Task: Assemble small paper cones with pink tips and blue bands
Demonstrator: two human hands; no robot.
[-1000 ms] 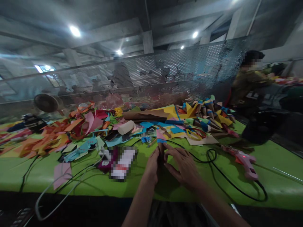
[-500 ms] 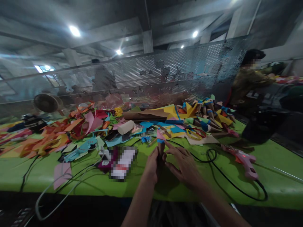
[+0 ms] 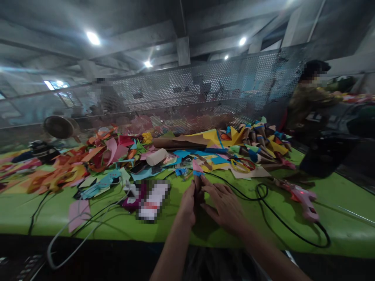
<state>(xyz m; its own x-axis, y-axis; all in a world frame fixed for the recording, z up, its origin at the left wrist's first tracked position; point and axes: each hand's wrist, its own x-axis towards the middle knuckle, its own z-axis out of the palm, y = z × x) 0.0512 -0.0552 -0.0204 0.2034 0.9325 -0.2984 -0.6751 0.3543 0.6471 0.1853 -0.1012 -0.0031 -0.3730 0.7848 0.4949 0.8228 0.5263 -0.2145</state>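
Observation:
Upright between my hands stands a small brown paper roll (image 3: 198, 182) with a blue band and a pink paper top. My left hand (image 3: 188, 203) is closed around its left side, fingers wrapped against the paper. On the other side my right hand (image 3: 224, 203) has its fingers stretched out, index fingertip at the roll just below the blue band and thumb apart lower down. The roll's lower end is in shadow and partly hidden by my hands. Beyond it lie a small blue piece (image 3: 181, 171) and yellow-handled scissors (image 3: 241, 165).
A pink glue gun (image 3: 306, 201) with a lit red light lies right, its black cable (image 3: 288, 224) curving across the green table (image 3: 345, 234). A phone (image 3: 154, 201) and purple power strip (image 3: 133, 201) are left. Coloured paper (image 3: 108, 150) and brown paper cones (image 3: 260, 138) pile behind. A person (image 3: 307, 97) works far right.
My right hand has come slightly closer to the paper roll, its fingers less spread. The roll and left hand have shifted a little to the left. A figure behind the mesh has moved left.

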